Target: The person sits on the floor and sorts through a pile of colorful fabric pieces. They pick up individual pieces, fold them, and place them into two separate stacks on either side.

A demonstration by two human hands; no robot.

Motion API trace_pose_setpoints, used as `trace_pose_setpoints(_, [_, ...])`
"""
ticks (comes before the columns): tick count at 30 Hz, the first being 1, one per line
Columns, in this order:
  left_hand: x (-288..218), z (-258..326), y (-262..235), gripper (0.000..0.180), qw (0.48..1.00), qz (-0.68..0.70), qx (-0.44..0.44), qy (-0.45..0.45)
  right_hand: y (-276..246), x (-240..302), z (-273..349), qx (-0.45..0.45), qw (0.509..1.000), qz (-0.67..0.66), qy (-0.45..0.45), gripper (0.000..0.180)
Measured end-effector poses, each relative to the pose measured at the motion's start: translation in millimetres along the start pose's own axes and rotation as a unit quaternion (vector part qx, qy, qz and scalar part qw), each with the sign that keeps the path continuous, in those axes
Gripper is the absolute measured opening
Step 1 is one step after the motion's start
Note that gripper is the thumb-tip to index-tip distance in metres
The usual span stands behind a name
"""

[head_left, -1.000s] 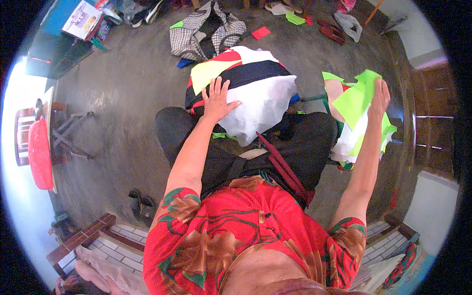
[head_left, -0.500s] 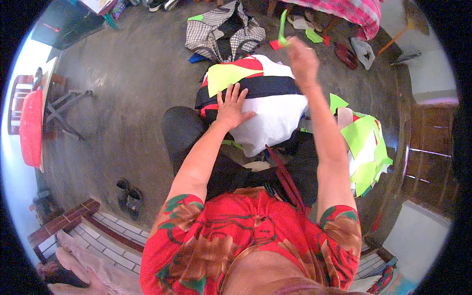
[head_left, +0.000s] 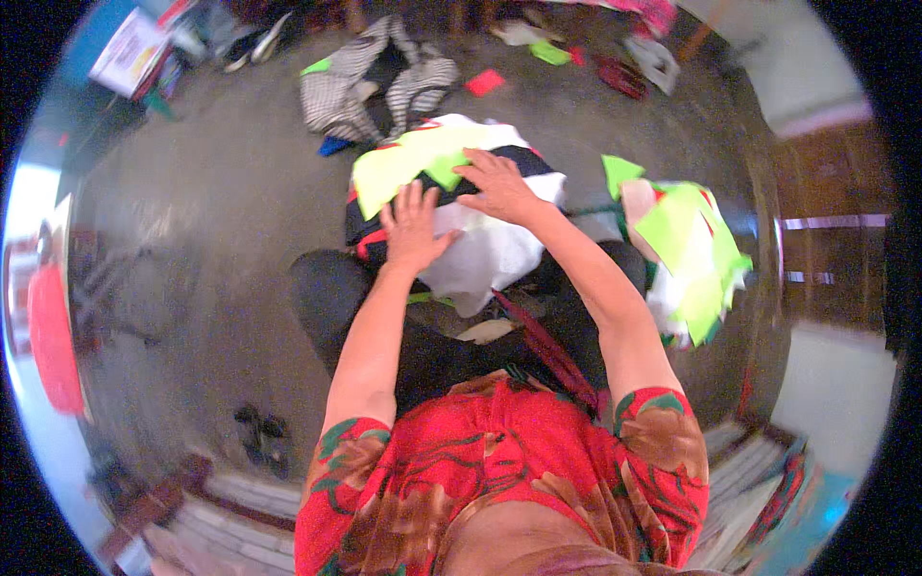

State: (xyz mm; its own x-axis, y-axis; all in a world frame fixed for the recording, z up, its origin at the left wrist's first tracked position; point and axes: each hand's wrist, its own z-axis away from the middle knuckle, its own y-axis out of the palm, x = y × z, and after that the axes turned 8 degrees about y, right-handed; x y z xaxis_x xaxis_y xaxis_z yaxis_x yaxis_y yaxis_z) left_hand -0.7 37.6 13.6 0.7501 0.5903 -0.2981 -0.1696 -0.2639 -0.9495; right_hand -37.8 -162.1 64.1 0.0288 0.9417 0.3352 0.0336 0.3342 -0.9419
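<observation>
In front of my lap a heap of cloth pieces spreads out: a neon yellow-green piece [head_left: 380, 180] at the upper left, a dark band across the middle and a white cloth [head_left: 490, 257] towards me. My left hand [head_left: 415, 230] lies flat with spread fingers on the heap's left part, fingertips by the yellow-green edge. Further right, my right hand [head_left: 501, 188] rests palm down over the dark band, fingers stretched out. A pointed bright green scrap [head_left: 444, 171] lies flat on the heap beside its fingertips.
To the right lies a second heap of neon green and white scraps [head_left: 687, 245]. A checked garment [head_left: 423, 91] is on the floor beyond, near a red scrap [head_left: 485, 84]. Dark shoes [head_left: 261, 437] stand at lower left, a red plastic tub [head_left: 56, 336] at far left.
My right hand has come down and left from the raised position with a bright green strip onto the heap, its fingers now spread. The whole view has shifted somewhat.
</observation>
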Motion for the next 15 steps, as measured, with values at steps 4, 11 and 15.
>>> trace_pose_setpoints(4, [1,-1,1,0.088,0.999,-0.010,0.029,-0.017,-42,-4,43,-0.004,1.000,-0.025,0.006,0.044])
trace_pose_setpoints(11, [0,2,-2,0.087,0.998,-0.028,0.058,-0.007,-107,-14,151,-0.128,0.984,-0.002,0.126,0.034])
trace_pose_setpoints(15, [-4,1,-4,0.087,0.998,-0.014,0.060,-0.001,-100,-24,210,-0.166,0.956,-0.032,0.240,0.029])
